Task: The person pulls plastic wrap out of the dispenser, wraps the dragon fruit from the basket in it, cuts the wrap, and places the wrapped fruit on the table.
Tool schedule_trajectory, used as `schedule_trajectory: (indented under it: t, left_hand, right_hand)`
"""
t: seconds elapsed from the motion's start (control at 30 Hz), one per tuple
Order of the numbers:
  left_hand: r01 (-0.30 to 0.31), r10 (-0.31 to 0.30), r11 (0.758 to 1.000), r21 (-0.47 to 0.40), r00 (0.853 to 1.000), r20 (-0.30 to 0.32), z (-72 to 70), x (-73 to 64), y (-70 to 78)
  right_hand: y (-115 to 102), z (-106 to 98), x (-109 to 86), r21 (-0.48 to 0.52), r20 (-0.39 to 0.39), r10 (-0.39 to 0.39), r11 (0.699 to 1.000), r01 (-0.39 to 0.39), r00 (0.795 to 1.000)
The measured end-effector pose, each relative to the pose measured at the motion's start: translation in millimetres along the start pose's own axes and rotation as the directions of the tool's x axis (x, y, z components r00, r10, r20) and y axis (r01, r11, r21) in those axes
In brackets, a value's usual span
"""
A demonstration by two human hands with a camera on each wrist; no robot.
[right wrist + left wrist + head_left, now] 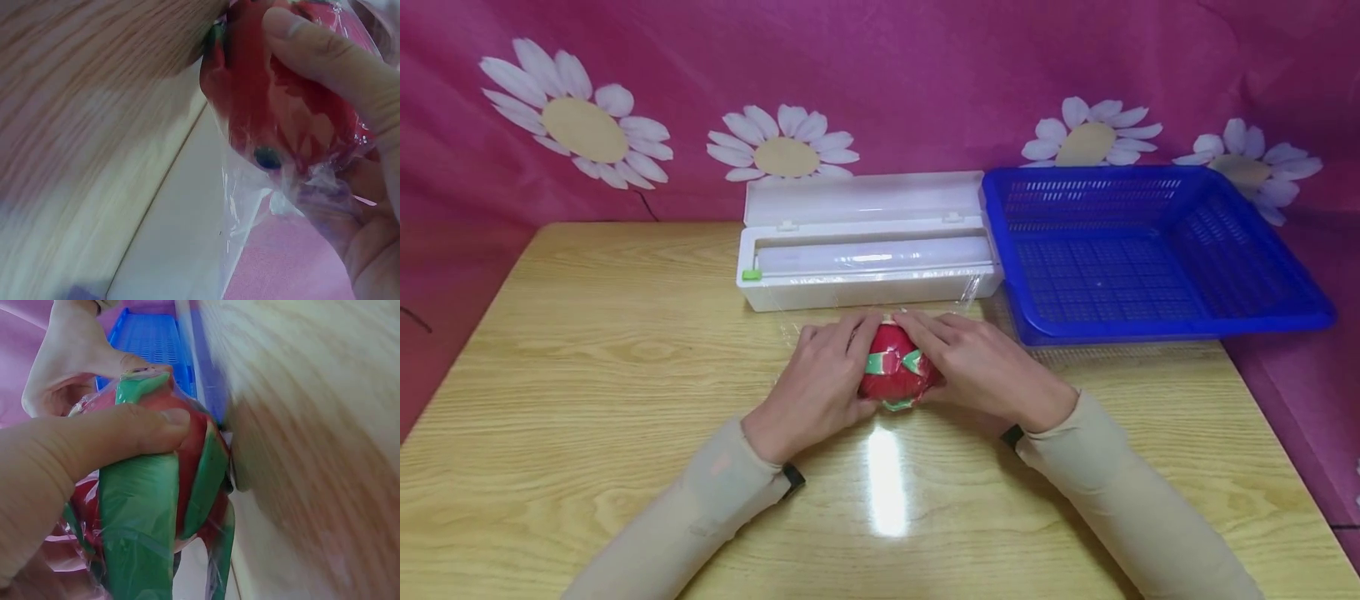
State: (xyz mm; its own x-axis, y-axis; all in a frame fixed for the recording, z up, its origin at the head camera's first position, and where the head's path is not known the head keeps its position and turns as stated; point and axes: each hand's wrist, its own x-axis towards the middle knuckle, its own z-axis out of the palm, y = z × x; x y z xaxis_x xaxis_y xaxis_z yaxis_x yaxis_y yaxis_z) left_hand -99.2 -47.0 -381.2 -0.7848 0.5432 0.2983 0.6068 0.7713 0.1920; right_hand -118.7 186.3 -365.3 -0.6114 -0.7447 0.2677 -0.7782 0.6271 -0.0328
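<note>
A red dragon fruit with green scales is held between both hands in front of the white box. Clear cling film covers it and hangs loose past its end in the right wrist view. My left hand grips the fruit from the left, its thumb lying across a green scale in the left wrist view. From the right, my right hand holds it too, thumb on the red skin and fingers over the far side. Behind, the cling film dispenser stands with its lid up and a film roll inside.
A blue plastic basket stands at the back right, against the dispenser's end and reaching past the table's right edge. Film strands lie between the dispenser's front and the hands. A pink flowered cloth hangs behind the wooden table.
</note>
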Motion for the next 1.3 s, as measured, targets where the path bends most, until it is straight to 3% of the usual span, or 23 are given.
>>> schedule_trajectory:
  t: [0.4, 0.93, 1.3]
  left_hand:
    - [-0.006, 0.007, 0.998, -0.057, 1.0, 0.021, -3.7, -4.9, 2.3]
    - [0.021, -0.008, 0.991, -0.134, 0.995, 0.103, -11.0, -12.3, 7.0]
    - [0.024, 0.008, 0.972, -0.235, 0.991, 0.134, -14.6, -17.7, 6.5]
  right_hand:
    - [-1.0, -5.6, -2.1, 0.077, 0.04, 0.0, 0.997, -0.003, 0.999]
    - [-2.8, -13.4, -5.7, 0.153, 0.135, 0.014, 0.988, -0.034, 0.991]
    - [-4.3, -16.4, -8.1, 0.179, 0.171, 0.013, 0.983, -0.043, 0.985]
